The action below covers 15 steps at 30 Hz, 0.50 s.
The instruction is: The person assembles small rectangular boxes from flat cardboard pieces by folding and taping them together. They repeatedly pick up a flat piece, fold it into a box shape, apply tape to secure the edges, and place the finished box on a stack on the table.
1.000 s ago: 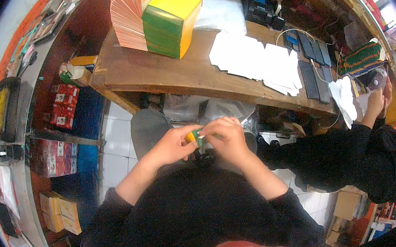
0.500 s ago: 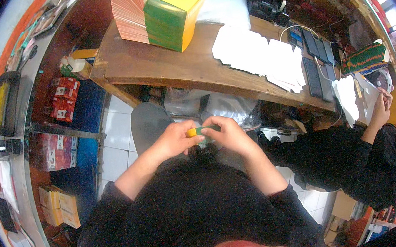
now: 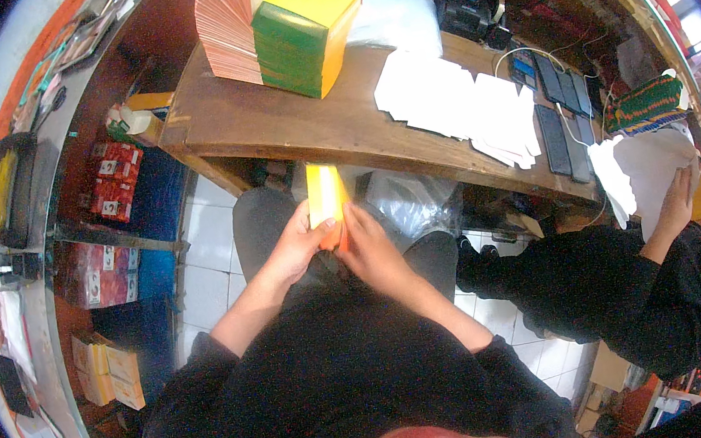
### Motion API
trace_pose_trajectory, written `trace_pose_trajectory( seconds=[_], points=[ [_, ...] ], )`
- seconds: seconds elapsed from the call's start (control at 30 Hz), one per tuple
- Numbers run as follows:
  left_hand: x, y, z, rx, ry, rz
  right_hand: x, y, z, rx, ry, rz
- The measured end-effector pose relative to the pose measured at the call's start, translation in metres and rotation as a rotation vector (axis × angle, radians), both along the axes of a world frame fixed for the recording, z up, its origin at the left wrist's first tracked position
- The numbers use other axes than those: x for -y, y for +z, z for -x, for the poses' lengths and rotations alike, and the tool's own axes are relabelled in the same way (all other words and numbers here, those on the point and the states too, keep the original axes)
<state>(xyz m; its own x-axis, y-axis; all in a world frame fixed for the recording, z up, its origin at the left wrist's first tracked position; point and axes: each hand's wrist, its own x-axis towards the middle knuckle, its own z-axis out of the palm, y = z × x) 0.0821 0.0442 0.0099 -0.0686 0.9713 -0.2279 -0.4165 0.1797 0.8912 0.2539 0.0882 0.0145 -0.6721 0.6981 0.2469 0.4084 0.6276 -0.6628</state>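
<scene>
Over my lap, below the desk edge, a slim yellow rectangular pack (image 3: 326, 194) stands up between my hands, with an orange edge low on its right. Whether it is a box or a stack of cards I cannot tell. My left hand (image 3: 295, 244) is closed round its left side, thumb across the near end. Against the other side, my right hand (image 3: 369, 243) presses with its fingers together. On the desk, ahead and to the left, a tall green and yellow block (image 3: 307, 29) stands against a fanned stack of pink-edged cards or papers (image 3: 228, 42).
White paper sheets (image 3: 436, 92) lie on the wooden desk (image 3: 271, 124), with dark phones (image 3: 564, 134) and cables to their right. At the right a person in black (image 3: 616, 275) handles white paper (image 3: 652, 172). Shelves with red boxes (image 3: 114, 181) stand at my left.
The pack has been turned from lying crosswise with green showing to standing with its yellow face up. My right hand has shifted left and down. The other person's paper has risen.
</scene>
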Motion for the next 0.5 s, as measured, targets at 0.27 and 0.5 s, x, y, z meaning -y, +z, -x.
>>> trace_pose_trajectory(
  seconds=[0.27, 0.5],
  points=[
    [-0.003, 0.004, -0.007, -0.851, 0.183, -0.187, -0.011, 0.004, -0.008, -0.35, -0.253, 0.399],
    [-0.003, 0.005, -0.009, -1.031, 0.138, -0.295, -0.012, 0.019, -0.012, -0.259, -0.148, 0.386]
  ],
)
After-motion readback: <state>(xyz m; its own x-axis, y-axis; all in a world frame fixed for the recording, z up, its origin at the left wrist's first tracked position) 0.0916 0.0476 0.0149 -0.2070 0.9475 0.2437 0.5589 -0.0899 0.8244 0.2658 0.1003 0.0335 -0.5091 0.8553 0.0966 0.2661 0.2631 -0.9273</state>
